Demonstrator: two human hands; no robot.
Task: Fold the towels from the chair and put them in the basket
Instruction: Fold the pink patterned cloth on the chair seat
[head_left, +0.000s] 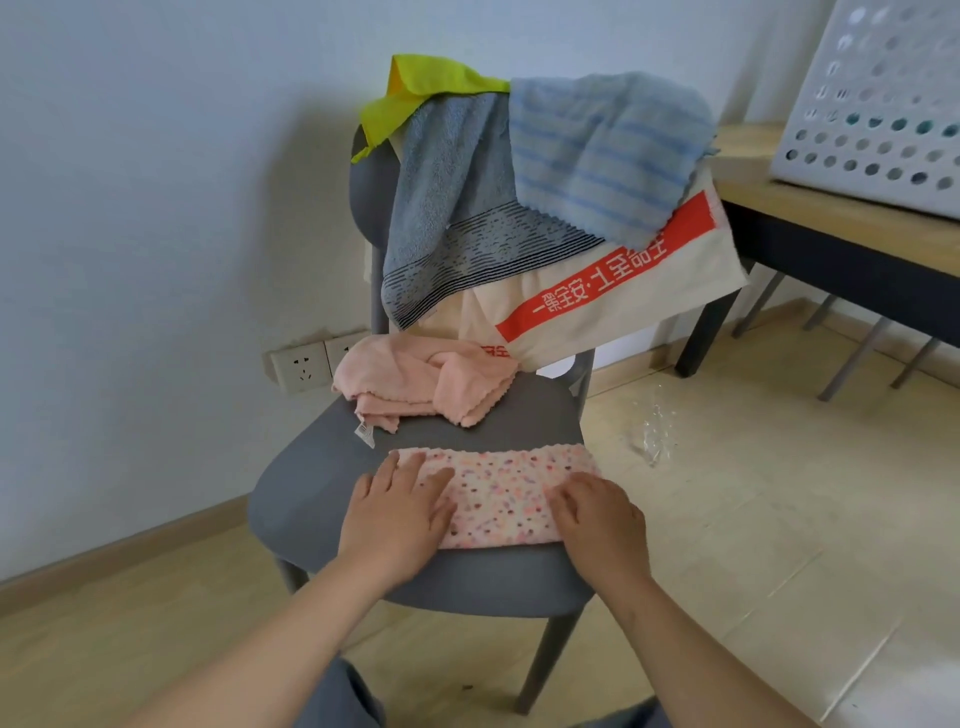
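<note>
1. Two hands, left hand (395, 512) and right hand (597, 514), press the spotted towel (498, 499), fingers (413, 467) straight.
2. The towel lies at the front of the chair seat (311, 488), long axis left-right.
3. The cream towel (623, 306) has a red band with Chinese characters.

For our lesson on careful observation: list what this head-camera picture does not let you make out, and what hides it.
Head view:
Basket: cut off by the top and right edges; its inside is unseen.
Cream towel: partly covered by the grey towel and striped blue towel.
Dotted towel: its near corners lie under the left hand and right hand.
</note>
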